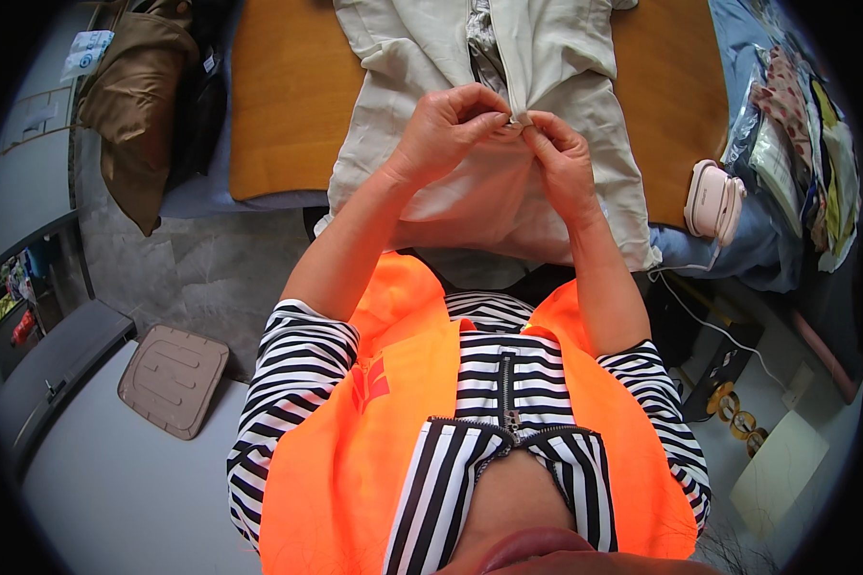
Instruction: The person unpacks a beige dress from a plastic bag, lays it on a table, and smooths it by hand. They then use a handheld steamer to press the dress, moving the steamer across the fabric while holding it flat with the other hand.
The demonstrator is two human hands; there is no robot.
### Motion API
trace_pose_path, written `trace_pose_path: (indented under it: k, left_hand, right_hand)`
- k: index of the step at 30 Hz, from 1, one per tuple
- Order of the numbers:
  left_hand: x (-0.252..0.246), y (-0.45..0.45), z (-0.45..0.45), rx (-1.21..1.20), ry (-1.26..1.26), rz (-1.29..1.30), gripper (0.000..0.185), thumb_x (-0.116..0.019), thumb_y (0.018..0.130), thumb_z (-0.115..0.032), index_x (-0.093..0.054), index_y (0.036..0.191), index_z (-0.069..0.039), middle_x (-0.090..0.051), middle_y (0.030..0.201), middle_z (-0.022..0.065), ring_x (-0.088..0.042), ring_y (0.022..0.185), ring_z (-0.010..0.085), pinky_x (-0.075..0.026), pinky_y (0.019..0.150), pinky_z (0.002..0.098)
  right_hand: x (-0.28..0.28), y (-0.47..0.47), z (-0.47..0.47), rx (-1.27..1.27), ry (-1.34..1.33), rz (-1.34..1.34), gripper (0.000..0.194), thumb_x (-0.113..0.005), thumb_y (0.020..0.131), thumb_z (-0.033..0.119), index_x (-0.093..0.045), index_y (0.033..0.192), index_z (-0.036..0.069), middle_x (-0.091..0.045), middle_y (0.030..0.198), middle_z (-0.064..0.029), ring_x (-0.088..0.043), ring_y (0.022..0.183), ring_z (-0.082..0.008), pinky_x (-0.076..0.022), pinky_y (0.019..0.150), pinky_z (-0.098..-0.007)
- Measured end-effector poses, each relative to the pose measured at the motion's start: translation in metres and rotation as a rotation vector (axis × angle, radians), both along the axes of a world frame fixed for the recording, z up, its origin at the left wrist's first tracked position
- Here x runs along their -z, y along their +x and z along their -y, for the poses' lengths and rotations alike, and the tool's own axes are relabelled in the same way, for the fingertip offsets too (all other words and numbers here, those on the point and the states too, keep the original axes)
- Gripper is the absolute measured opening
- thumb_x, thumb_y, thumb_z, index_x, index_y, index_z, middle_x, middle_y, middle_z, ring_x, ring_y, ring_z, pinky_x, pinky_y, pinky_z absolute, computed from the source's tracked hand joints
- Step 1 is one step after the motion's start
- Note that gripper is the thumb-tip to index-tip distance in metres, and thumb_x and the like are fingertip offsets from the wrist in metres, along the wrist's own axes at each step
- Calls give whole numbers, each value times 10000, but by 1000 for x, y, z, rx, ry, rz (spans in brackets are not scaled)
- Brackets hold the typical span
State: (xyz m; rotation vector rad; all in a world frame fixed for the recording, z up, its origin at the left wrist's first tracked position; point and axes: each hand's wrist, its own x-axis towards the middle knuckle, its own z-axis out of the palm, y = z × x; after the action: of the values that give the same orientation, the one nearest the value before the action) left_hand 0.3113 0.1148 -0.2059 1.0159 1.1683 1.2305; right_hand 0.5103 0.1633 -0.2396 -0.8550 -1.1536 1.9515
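A pale beige garment (431, 72) lies spread over a brown board, its near end hanging past the board's edge. Down its upper middle runs an open slit with a shiny grey lining (483, 43) showing. At the lower end of this slit my left hand (453, 133) pinches the cloth between thumb and fingers. Close beside it on the right, my right hand (561, 154) pinches the same gathered spot, the fingertips of both hands nearly touching. What small part lies between the fingertips is hidden.
The brown board (288, 108) rests on blue cloth. At its right edge stands a pink handheld appliance (712, 201) with a white cord (712, 323). Folded clothes in clear bags (784, 144) lie far right. Brown satin-like cloth (137, 93) hangs at left, above a brown plastic lid (174, 381).
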Motion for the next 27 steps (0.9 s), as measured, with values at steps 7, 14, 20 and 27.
trace_pose_path:
  k: [7, 14, 20, 27]
  left_hand:
    - [7, -2, -1, -17, 49, -354, 57, -662, 981, -53, -675, 1028, -24, -687, 863, -5, -622, 823, 55, -529, 756, 238]
    - [18, 10, -1, -57, 96, -464, 74, -678, 940, -76, -670, 987, -20, -725, 857, 124, -712, 765, 234, -548, 690, 338]
    - [14, 21, -3, -34, 141, -663, 63, -660, 947, -73, -651, 996, -34, -710, 833, 111, -696, 732, 230, -543, 681, 328]
    - [-9, 18, 10, 93, 473, -829, 75, -685, 867, -80, -649, 933, -78, -695, 853, 64, -681, 916, 268, -519, 817, 398]
  right_hand:
    - [-7, 6, 7, -40, 115, 225, 167, -657, 1013, 115, -691, 1140, 13, -685, 984, 40, -587, 888, -17, -471, 808, -190]
    - [2, 5, 22, 55, 79, 262, 86, -669, 1000, 107, -651, 1009, 24, -543, 766, 109, -423, 671, 22, -338, 573, -178]
    - [-12, 7, 36, 132, 88, 328, 68, -651, 1001, 82, -619, 980, 27, -494, 719, 114, -369, 628, 28, -290, 542, -183]
    - [-33, 27, 63, 90, 59, 309, 68, -639, 1013, 82, -600, 979, 36, -482, 706, 112, -356, 618, 29, -262, 536, -191]
